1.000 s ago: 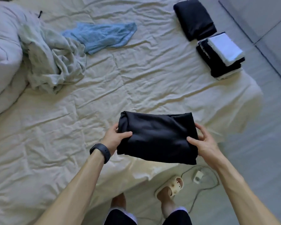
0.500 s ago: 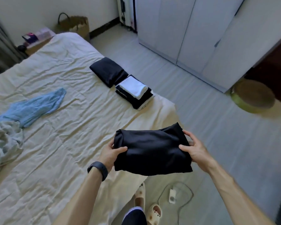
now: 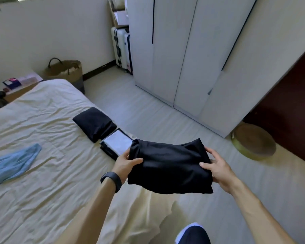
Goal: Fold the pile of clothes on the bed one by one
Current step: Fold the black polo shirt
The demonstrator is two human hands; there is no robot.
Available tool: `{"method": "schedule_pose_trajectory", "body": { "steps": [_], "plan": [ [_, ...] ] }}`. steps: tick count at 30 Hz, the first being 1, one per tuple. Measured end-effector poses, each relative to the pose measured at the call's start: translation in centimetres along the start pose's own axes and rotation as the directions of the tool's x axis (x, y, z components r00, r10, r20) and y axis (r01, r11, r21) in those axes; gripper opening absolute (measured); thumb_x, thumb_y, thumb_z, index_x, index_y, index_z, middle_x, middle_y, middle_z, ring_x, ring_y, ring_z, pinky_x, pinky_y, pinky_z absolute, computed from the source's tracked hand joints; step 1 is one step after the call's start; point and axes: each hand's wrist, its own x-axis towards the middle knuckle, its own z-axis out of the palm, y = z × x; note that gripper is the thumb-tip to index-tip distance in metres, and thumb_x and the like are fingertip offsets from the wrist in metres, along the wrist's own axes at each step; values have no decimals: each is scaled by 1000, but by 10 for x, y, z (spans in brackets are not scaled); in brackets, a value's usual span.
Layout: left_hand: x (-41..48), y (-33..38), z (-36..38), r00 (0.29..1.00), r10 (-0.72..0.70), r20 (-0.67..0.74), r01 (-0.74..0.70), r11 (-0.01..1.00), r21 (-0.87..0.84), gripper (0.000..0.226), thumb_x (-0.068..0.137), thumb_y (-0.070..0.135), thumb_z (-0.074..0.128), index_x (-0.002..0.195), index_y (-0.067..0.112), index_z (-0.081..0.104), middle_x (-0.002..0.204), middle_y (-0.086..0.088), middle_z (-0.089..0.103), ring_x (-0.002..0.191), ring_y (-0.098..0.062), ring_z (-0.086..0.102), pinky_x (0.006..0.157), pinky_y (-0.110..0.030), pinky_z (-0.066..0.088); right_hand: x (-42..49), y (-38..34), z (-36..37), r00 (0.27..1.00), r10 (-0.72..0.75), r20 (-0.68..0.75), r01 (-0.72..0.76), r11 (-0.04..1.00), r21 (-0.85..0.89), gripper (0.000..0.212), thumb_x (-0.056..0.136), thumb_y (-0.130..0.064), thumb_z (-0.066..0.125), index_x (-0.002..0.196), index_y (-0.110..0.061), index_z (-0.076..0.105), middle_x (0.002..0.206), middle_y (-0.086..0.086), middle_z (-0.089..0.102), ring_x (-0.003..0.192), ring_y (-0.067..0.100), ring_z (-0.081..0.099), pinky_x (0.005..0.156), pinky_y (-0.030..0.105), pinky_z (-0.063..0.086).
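Both hands hold the folded black fabric garment [image 3: 169,166] in the air past the edge of the cream-sheeted bed [image 3: 48,173]: left hand [image 3: 126,164] pinches its left edge, right hand [image 3: 217,169] its right edge. A folded black-and-white clothes stack [image 3: 115,144] lies on the bed just behind.

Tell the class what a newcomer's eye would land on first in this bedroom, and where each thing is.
First, the folded black garment, held in the air between the left hand and right hand at the edge of the bed. Behind it lie a folded black piece and a stack topped with white, side by side. Further left, an unfolded blue garment sprawls on the sheet.
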Motion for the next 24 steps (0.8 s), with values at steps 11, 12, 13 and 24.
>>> {"method": "schedule_pose_trajectory", "body": {
  "steps": [11,12,13,24],
  "plan": [
    [129,66,108,981,101,-164,-124,983,-138,40,85,5,76,119,23,67,109,-3,76,97,-26,74,72,-34,61,204,-108,-95,980,-29,198,42,997,-61,56,94,-1,64,124,-48,59,103,4,76,81,16,71,61,33,55],
    [138,73,117,972,111,-208,-144,979,-147,41,85,5,77,120,22,67,110,-3,75,98,-25,74,74,-34,61,223,-123,-100,971,-34,239,52,996,-70,56,95,-2,64,123,-49,59,103,4,76,82,17,71,62,34,55],
    [147,79,124,960,122,-252,-165,974,-155,41,85,4,76,120,22,66,111,-4,75,99,-25,73,76,-35,60,240,-139,-104,961,-42,273,67,994,-85,56,95,-2,64,123,-50,59,104,5,76,83,18,71,64,34,55],
    [205,113,116,797,141,-588,-341,908,-244,40,81,2,76,107,31,75,112,-7,75,103,-26,72,81,-33,58,385,-269,-34,818,-13,576,196,947,-256,59,94,0,63,124,-50,59,103,18,67,88,27,67,72,39,54]
  ]
}}
